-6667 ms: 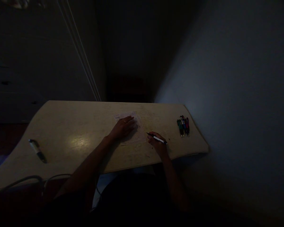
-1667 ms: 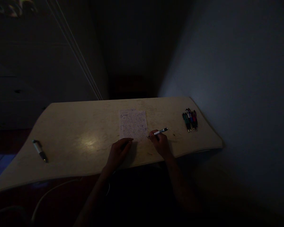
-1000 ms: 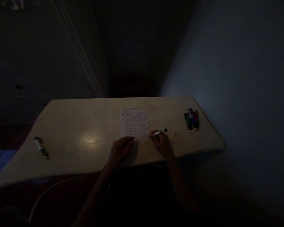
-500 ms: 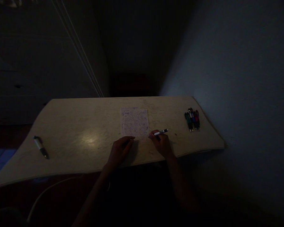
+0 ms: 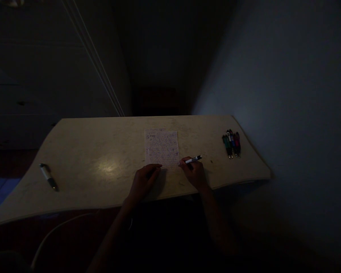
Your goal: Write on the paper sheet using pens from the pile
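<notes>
A sheet of paper [image 5: 162, 148] covered in dense purple-blue handwriting lies on the pale table [image 5: 82, 144]. My right hand [image 5: 195, 172] grips a white pen with a black end [image 5: 193, 159], its tip close to the paper's lower right edge. Resting over the lower left corner of the sheet is my left hand [image 5: 144, 179], palm down, with thumb and fingers a little apart and no object in it. The dim light hides detail in both hands.
Several coloured pens [image 5: 231, 144] lie side by side at the table's right end. A lone thick white-and-dark pen [image 5: 48, 176] is on the left. A wall [image 5: 295, 113] rises along the right, and a white cable [image 5: 53, 231] hangs below the front edge.
Almost nothing differs. The pen and my right hand have shifted very slightly; my left hand and the paper stay where they were.
</notes>
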### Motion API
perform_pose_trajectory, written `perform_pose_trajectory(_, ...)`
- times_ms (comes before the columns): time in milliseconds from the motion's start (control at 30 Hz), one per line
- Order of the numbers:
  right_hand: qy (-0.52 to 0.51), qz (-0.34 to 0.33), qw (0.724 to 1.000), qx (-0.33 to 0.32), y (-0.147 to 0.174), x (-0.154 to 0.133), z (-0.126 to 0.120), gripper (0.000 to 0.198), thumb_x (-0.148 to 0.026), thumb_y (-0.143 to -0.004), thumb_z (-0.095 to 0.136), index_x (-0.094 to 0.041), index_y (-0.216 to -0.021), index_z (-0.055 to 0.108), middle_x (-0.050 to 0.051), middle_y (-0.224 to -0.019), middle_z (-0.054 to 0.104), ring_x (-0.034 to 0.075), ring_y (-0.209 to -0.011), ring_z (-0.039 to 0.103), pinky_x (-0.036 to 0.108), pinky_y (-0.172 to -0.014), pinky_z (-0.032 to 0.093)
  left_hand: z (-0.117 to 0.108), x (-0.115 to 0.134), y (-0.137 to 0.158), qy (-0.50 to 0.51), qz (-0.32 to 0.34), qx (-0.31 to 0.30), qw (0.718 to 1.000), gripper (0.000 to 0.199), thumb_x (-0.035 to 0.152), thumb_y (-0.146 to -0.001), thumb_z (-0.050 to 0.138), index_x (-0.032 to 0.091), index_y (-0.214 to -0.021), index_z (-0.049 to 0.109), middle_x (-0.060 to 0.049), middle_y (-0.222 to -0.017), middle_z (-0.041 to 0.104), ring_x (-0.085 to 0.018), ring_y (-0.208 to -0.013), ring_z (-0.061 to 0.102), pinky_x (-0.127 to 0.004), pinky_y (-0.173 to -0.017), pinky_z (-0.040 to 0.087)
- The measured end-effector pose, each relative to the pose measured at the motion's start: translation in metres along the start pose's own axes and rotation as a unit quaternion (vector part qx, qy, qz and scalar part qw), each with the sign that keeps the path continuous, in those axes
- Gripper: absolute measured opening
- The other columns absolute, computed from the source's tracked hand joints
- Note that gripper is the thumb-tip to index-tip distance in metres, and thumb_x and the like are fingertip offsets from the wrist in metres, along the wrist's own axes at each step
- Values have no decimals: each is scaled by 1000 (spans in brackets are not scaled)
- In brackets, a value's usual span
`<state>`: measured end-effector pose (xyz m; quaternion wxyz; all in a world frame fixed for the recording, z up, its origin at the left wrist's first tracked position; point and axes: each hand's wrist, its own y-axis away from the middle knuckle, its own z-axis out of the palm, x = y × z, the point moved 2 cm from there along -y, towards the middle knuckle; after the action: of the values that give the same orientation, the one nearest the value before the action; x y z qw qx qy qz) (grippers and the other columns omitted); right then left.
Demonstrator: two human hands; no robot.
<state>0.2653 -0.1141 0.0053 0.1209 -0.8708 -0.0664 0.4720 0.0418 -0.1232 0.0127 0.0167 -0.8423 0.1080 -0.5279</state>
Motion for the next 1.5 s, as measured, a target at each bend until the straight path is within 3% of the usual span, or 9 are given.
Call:
perform_pose_trajectory(233,20,11,999,37,1,-3,-3,24,-35,-90,52,-20,-74,61,4,-64,66,17,-61,64,25,-61,46,1,0,0,4,2,7,1000,24,35,-89,57,20,-99,73,-6,-97,76,-20,-88,72,-33,-81,59)
perform_pose_trajectory(467,-87,91,990,62,1,4,-7,31,-46,-91,54,-18,-83,63,1,-64,63,14,-56,57,23,-53,44,1,-3,0,1,1,3,1000,24,36,-89,58,21,-99,73,-6,-98,76,-20,-87,72,-32,-79,59)
perform_pose_trajectory(867,-42,58,997,20,0,-1,-5,31,-45,-89,56,-18,-78,65,1,-60,62,13,-54,56,22,-50,42,0,1,0,8,-4,1,1000,23,35,-89,58,21,-98,73,-6,-98,77,-20,-87,72,-33,-78,59)
perform_pose_trajectory(1100,-46,62,996,32,0,2,-4,28,-43,-89,58,-18,-81,67,-1,-59,59,13,-52,53,23,-51,42,1,-3,0,0,-5,0,1000,22,33,-89,58,21,-100,73,-6,-99,76,-20,-88,72,-33,-80,59)
perform_pose_trajectory(1333,-106,58,991,61,-1,9,-5,27,-38,-88,60,-22,-105,72,5,-90,70,15,-68,63,26,-60,52,0,-2,-1,3,-9,0,1000,25,36,-89,57,20,-99,73,-6,-98,77,-20,-87,72,-33,-80,59)
perform_pose_trajectory(1500,-161,70,983,61,2,17,-3,48,-34,-87,56,-26,-135,57,9,-116,68,17,-80,69,24,-54,53,0,-3,0,1,-12,2,1000,26,39,-89,57,21,-99,73,-7,-99,76,-21,-88,72,-34,-82,58)
